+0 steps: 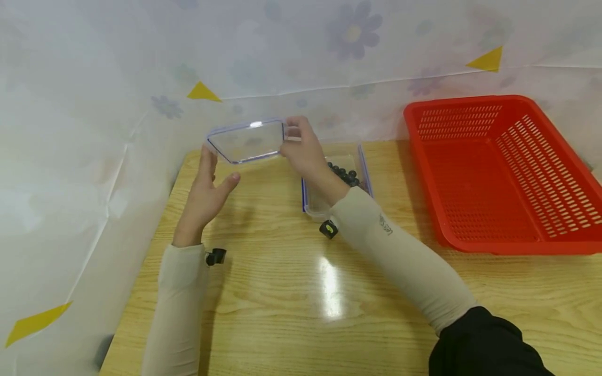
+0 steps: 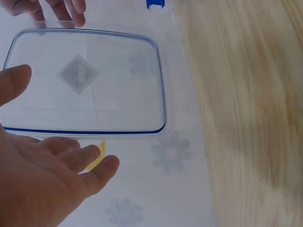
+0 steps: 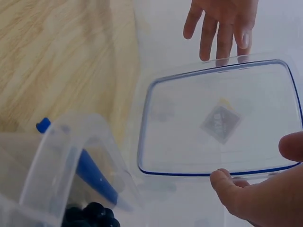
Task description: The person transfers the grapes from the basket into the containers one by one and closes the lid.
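Note:
A clear plastic lid (image 1: 249,141) with a blue seal is held up, tilted, above the back left of the table. My right hand (image 1: 308,156) pinches its right edge between thumb and fingers. At the lid's opposite edge is my left hand (image 1: 202,201), its fingers extended and thumb spread away; in the right wrist view its fingertips overlap that edge. Beneath the right forearm stands a clear container (image 1: 320,206) with blue side clips. Dark round berries (image 1: 348,176) lie inside it, partly hidden by the right arm. The right wrist view shows the berries (image 3: 94,215) beside the container wall.
A large red plastic basket (image 1: 430,198) with slotted walls stands on the right of the wooden table (image 1: 273,297). Flower-patterned sheeting (image 1: 301,52) covers the back and left sides, with yellow tape pieces (image 1: 203,92) on it.

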`<state>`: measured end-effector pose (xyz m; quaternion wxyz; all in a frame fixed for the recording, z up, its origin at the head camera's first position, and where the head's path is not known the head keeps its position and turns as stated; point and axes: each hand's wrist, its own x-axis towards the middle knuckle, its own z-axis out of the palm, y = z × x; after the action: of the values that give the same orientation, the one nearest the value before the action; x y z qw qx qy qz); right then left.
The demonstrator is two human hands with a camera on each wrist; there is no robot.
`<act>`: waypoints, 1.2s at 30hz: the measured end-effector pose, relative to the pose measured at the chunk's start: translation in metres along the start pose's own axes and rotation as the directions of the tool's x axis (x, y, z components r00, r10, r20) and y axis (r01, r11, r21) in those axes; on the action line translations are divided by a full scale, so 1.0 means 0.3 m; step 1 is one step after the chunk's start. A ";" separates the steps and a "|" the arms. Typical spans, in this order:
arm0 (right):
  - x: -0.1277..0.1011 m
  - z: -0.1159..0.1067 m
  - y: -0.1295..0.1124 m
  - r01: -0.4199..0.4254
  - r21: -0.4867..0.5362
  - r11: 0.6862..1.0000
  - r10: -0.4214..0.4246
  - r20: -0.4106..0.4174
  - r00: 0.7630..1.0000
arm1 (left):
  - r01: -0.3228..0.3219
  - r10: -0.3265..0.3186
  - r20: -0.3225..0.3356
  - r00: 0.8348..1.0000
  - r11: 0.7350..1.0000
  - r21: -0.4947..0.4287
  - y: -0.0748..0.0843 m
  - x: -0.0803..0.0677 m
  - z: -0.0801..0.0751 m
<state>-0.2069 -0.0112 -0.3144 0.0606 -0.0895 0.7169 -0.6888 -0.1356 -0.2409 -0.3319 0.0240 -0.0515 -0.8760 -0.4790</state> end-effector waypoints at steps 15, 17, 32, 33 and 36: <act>-0.053 -0.105 0.014 0.156 0.111 0.982 -0.139 -0.147 0.979 | -0.240 0.220 -0.115 0.969 0.712 -0.660 0.017 -0.004 0.053; -0.059 -0.111 0.015 0.161 0.113 0.980 -0.140 -0.179 0.974 | -0.288 0.229 -0.181 0.956 0.631 -0.720 0.031 0.002 0.077; -0.112 -0.140 0.051 0.289 0.059 0.955 -0.247 -0.378 0.892 | -0.208 0.095 -0.186 0.978 0.540 -0.815 0.138 0.034 0.287; -0.116 -0.145 0.053 0.302 0.066 0.951 -0.258 -0.369 0.893 | -0.201 0.098 -0.177 0.979 0.548 -0.812 0.142 0.035 0.298; -0.127 -0.167 0.054 0.299 0.038 0.953 -0.273 -0.314 0.909 | -0.192 0.104 -0.161 0.981 0.569 -0.800 0.151 0.039 0.326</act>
<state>-0.1810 0.0465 -0.3298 -0.1488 -0.0835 0.6668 -0.7255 -0.1413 -0.1336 -0.3458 0.0798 -0.1066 -0.5505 -0.8242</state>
